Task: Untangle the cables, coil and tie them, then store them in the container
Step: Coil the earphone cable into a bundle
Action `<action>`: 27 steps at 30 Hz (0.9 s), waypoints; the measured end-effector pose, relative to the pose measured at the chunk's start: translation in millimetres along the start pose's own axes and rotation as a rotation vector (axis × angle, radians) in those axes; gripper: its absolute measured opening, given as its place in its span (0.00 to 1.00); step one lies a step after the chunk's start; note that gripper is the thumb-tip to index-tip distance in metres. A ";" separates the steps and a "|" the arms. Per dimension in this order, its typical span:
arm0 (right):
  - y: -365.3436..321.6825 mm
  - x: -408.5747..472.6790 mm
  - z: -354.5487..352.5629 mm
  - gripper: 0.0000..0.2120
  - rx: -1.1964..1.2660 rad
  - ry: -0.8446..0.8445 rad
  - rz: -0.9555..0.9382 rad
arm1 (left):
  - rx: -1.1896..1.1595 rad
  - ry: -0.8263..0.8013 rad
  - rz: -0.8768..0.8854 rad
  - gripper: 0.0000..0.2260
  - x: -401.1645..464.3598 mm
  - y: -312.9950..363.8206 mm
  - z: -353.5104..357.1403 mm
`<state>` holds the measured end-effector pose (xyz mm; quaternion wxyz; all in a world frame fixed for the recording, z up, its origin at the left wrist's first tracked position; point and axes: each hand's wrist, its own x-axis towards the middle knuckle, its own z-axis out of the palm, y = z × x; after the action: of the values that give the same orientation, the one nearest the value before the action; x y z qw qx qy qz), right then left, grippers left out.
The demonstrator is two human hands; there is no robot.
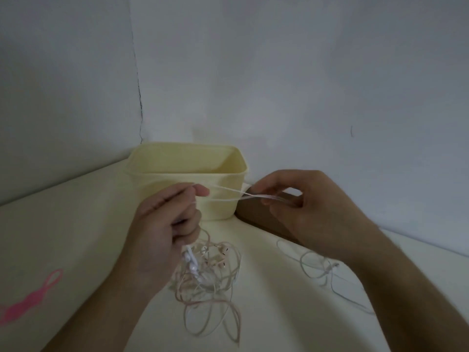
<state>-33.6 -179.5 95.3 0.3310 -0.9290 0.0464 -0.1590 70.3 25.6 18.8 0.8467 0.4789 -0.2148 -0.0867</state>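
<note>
The left hand (167,224) grips white cable strands (225,194), and the right hand (302,207) pinches their far end, stretching them before the container (187,174). The tangle (208,273) lies on the table. Untangling is underway; next, the strand probably must be drawn free without tightening knots.

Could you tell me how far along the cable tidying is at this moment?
Early stage. Nothing visible in the yellow container, though its floor is partly hidden. In hand: the left hand and right hand stretch a white cable between them. Left: the tangled pile, the loose grey cable, unused pink ties.
</note>
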 end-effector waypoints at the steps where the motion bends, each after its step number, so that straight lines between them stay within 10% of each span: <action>1: 1.5 1.6 -3.5 0.11 0.011 0.051 0.048 | 0.033 0.070 0.025 0.08 2.6 -1.2 -3.2; 7: 10.1 1.3 -17.7 0.17 0.306 0.112 0.218 | 0.593 0.429 0.071 0.08 11.5 -23.4 -15.6; 14: -4.1 -1.7 18.7 0.12 0.213 -0.199 -0.012 | 0.845 0.025 0.305 0.15 -14.2 -14.9 9.9; 18: -9.0 -5.4 46.4 0.10 -0.036 -0.274 -0.092 | 0.606 -0.280 -0.010 0.15 -17.1 -15.7 18.2; 27: 10.6 2.6 9.2 0.06 -0.163 0.211 0.250 | 1.076 0.375 0.149 0.18 4.3 -22.5 -8.5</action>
<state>-27.9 -182.7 82.7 0.2649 -0.9180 0.2086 -0.2088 79.3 18.8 -2.9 0.5112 0.8332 -0.1081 0.1811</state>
